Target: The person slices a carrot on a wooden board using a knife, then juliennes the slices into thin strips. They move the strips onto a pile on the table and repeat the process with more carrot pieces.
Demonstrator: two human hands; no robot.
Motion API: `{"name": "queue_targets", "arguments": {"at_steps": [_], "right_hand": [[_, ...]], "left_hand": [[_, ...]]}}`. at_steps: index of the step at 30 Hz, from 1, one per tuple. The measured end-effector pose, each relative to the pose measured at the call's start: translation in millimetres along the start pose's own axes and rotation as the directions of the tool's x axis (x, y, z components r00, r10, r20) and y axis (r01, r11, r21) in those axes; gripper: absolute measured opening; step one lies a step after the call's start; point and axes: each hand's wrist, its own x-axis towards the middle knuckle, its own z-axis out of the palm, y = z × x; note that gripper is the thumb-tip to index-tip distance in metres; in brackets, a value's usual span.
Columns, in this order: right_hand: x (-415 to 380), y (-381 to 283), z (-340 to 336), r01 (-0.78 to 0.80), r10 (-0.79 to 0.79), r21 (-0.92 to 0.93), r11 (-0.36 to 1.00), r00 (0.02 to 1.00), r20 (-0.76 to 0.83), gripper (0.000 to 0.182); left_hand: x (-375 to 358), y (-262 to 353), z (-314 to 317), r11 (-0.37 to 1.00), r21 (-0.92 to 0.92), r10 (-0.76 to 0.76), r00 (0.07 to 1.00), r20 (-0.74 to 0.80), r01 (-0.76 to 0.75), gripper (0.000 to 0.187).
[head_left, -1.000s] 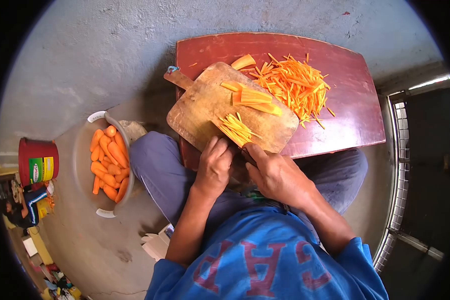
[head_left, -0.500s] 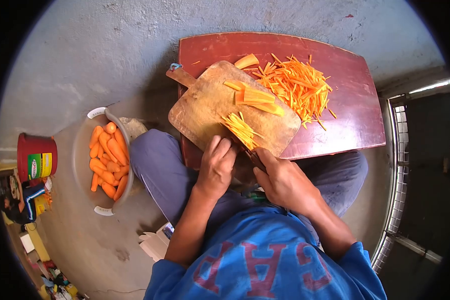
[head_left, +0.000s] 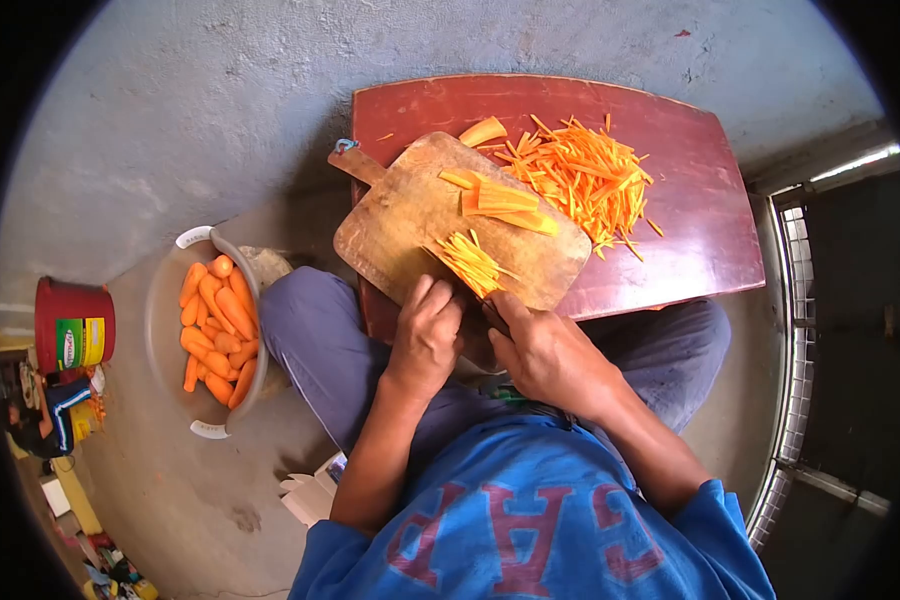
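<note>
My right hand (head_left: 550, 355) is wrapped round the dark handle of a knife (head_left: 493, 312) at the near edge of the wooden cutting board (head_left: 395, 225). Most of the blade is hidden. Close to its left side my left hand (head_left: 427, 330) is closed, fingers curled; what they hold, if anything, is out of sight. Just beyond both hands a small bundle of carrot strips (head_left: 470, 262) lies on the board. Farther up the board rest several flat carrot slices (head_left: 500, 198).
A red table (head_left: 705, 220) carries the board, a heap of carrot strips (head_left: 595, 180) and a carrot piece (head_left: 483, 131). On the floor to the left, a grey basin (head_left: 158, 330) holds whole carrots (head_left: 220, 310). A red bucket (head_left: 55, 310) and another person (head_left: 45, 420) are farther left.
The view has shifted slightly. Both hands stay at the near edge of the board, the right still on the knife, and the strips beyond them look a little more bunched.
</note>
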Motion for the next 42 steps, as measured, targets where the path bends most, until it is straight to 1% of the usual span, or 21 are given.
{"name": "queue_targets", "arguments": {"at_steps": [3, 6, 9, 10, 13, 14, 15, 16, 17, 18, 21, 22, 25, 26, 29, 32, 35, 36, 39, 40, 42], "right_hand": [[4, 5, -6, -0.026, 0.025, 0.038, 0.999, 0.999, 0.032, 0.038], [-7, 8, -14, -0.015, 0.025, 0.127, 0.992, 0.996, -0.082, 0.039], [-17, 4, -27, -0.044, 0.062, 0.118, 0.992, 0.986, -0.154, 0.036], [-20, 4, -29, -0.046, 0.062, 0.114, 0.992, 0.988, -0.141, 0.035], [-29, 6, -30, -0.052, 0.066, 0.119, 0.991, 0.991, -0.116, 0.033], [-32, 8, -29, -0.052, 0.068, 0.134, 0.99, 0.991, -0.114, 0.034], [-34, 11, -27, -0.053, 0.07, 0.15, 0.987, 0.991, -0.111, 0.034], [-35, 15, -24, -0.009, 0.027, 0.128, 0.992, 0.989, -0.143, 0.036], [-37, 16, -24, -0.016, 0.034, 0.134, 0.991, 0.991, -0.127, 0.036], [-41, 16, -24, -0.024, 0.04, 0.139, 0.99, 0.993, -0.113, 0.037], [-49, 11, -28, -0.012, 0.025, 0.157, 0.987, 0.997, -0.079, 0.037], [-50, 11, -30, -0.002, 0.013, 0.162, 0.987, 0.997, -0.071, 0.037], [-51, 12, -31, -0.076, 0.073, 0.14, 0.987, 0.997, 0.026, 0.038], [-50, 11, -32, -0.113, 0.108, 0.1, 0.989, 0.993, 0.057, 0.037], [-50, 19, -28, -0.062, 0.065, 0.049, 0.997, 0.995, -0.075, 0.036], [-44, 27, -42, -0.138, 0.141, 0.037, 0.99, 0.987, -0.075, 0.04], [-40, 31, -52, -0.114, 0.117, 0.029, 0.993, 0.981, -0.156, 0.037], [-40, 23, -58, -0.153, 0.162, 0.066, 0.986, 0.975, -0.151, 0.035], [-48, 25, -56, -0.019, 0.037, 0.105, 0.994, 0.985, -0.167, 0.036], [-49, 27, -53, -0.016, 0.029, 0.099, 0.995, 0.991, -0.131, 0.037], [-50, 29, -44, -0.007, 0.011, 0.087, 0.996, 0.999, -0.052, 0.04]], "left_hand": [[0, -1, 0, 1.0, -0.009, -0.018, 1.0, -0.017, 0.018, 0.031], [2, -4, 3, 0.997, -0.07, 0.017, 0.996, -0.092, -0.024, 0.036], [5, -1, 6, 0.999, -0.047, 0.001, 0.987, -0.162, -0.009, 0.027], [5, -2, 6, 0.999, -0.05, -0.014, 0.988, -0.154, 0.007, 0.028], [7, 3, 5, 0.997, -0.054, -0.059, 0.973, -0.222, 0.048, 0.028], [7, 1, 3, 0.998, 0.032, -0.049, 0.97, -0.238, 0.058, 0.03], [7, 1, -1, 0.994, 0.058, -0.074, 0.968, -0.238, 0.09, 0.032], [7, 3, -6, 0.989, 0.083, -0.098, 0.967, -0.237, 0.121, 0.034], [6, 4, -10, 0.982, 0.11, -0.122, 0.964, -0.235, 0.151, 0.037], [2, 4, -12, 0.974, 0.06, -0.205, 0.96, -0.189, 0.22, 0.041], [3, 5, -19, 0.968, 0.112, -0.219, 0.974, -0.056, 0.224, 0.042], [5, 3, -18, 0.973, 0.199, -0.096, 0.99, -0.1, 0.115, 0.043], [-1, 1, -13, 0.96, 0.134, -0.237, 0.967, -0.088, 0.248, 0.044], [-4, -3, -10, 0.955, 0.151, -0.237, 0.964, -0.12, 0.254, 0.044], [-3, -1, -8, 0.941, 0.185, -0.258, 0.955, -0.145, 0.282, 0.04], [3, 5, -3, 0.935, 0.146, -0.306, 0.944, -0.122, 0.322, 0.036], [14, 22, -1, 0.935, -0.108, -0.349, 0.933, -0.091, 0.339, 0.035], [11, 22, 1, 0.921, -0.167, -0.366, 0.929, -0.055, 0.353, 0.037], [6, 32, 0, 0.909, -0.174, -0.383, 0.924, 0.008, 0.378, 0.038], [4, 32, 2, 0.91, -0.171, -0.381, 0.924, 0.017, 0.378, 0.037], [4, 27, 4, 0.961, -0.126, -0.25, 0.968, 0.002, 0.248, 0.035]]}}
